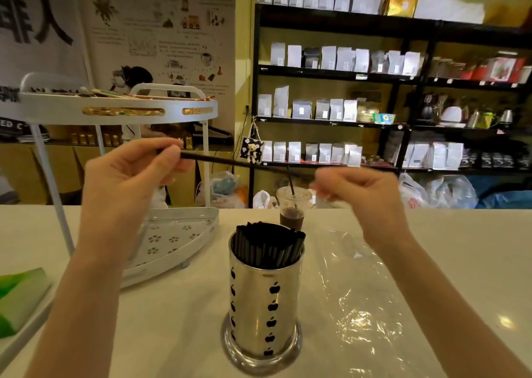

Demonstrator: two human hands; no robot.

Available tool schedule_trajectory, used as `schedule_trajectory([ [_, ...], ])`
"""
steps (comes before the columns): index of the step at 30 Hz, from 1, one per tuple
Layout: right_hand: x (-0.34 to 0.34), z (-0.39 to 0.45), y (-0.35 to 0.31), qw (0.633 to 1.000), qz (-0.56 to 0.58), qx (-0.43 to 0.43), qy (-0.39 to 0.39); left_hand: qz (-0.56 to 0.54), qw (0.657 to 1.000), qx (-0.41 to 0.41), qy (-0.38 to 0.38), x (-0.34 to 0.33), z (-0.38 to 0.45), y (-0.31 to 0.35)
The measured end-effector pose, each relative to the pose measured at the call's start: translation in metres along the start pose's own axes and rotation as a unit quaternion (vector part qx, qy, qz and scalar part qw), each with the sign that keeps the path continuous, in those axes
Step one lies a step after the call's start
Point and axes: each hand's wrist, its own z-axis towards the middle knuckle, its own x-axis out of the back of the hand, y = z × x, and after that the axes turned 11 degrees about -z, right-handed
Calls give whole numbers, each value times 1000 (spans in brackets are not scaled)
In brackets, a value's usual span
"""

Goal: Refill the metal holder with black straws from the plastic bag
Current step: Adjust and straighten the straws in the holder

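Step in hand: one black straw is held up level above the metal holder, so this looks like the end of the refill, one loose straw at a time.
Left hand: raised, thumb and fingers pinched on the left end of the straw; the straw runs from it toward the right hand.
Right hand: raised at the same height, fingers drawn together near the straw's far end; motion blur hides whether they grip the straw itself or a clear wrapper, so I cannot tell what it holds.
Holder: stands on the worktop below and between the two hands, closer to the body, already packed with upright black straws.
Plastic bag: lies flat on the worktop under the right forearm, just beside the holder; it looks empty.
Other things: an iced drink cup with its own straw sits beyond the holder, under the held straw; a white corner rack stands below the left hand.
Next move, as a judgement: tip the straw upright, one end down, and bring it down to the holder's mouth. The bundle is dense, so the tip needs a gap among the straws, probably near the rim, and a light push so the neighbours are not bent.
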Motion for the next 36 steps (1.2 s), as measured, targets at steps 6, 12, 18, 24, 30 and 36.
schedule_trajectory([
  [6,-21,-16,16,973,-94,-27,-208,91,994,-46,41,-4,5,-11],
  [12,-16,-17,9,975,-103,-8,-199,107,990,-78,-55,-14,-2,-2],
  [18,-5,-39,0,967,-105,175,-150,136,963,-10,-234,-25,-6,-13],
  [24,-11,-44,7,940,-187,260,-120,175,921,70,-342,-32,-9,-20],
  [30,-15,-42,11,932,-196,293,-86,195,880,146,-408,-30,-10,-23],
  [36,-6,-33,-6,945,-155,272,-93,162,888,141,-407,-31,-12,-14],
])
